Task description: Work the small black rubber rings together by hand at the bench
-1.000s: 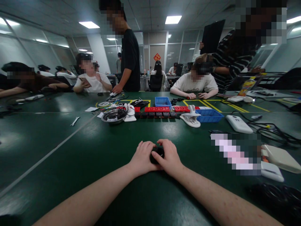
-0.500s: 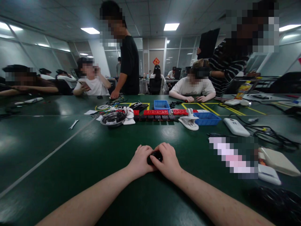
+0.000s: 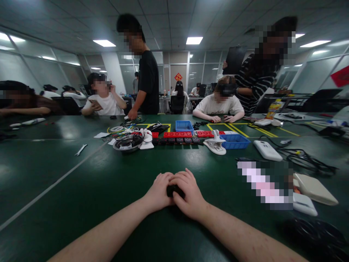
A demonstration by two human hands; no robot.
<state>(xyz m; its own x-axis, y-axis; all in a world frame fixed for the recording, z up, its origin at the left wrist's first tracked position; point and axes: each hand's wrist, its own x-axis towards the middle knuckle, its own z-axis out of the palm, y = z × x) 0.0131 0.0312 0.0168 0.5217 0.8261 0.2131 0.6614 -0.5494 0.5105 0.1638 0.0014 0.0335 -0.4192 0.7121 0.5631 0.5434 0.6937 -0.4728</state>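
A small black rounded object [image 3: 175, 190] is held between both hands over the green table [image 3: 120, 189]; its kind is hard to make out. My left hand [image 3: 159, 192] is closed round its left side, with the fingertips partly hidden. Curled over it from the right is my right hand [image 3: 189, 194], its fingers across the top and its thumb on the near side. The fingers of both hands meet above the object and cover much of it.
Beyond the hands stand a white clip stand [image 3: 215, 143], blue trays [image 3: 234, 141], red and black power strips [image 3: 180, 135] and a metal bowl of cables [image 3: 128, 143]. A wrench [image 3: 81, 150] lies left. White devices [image 3: 267, 150] and black cables [image 3: 311, 162] lie right. People sit and stand across the table.
My right hand's fingers have moved further over the top of the black object, and its thumb has shifted to the near side. The view has tilted slightly up and turned right.
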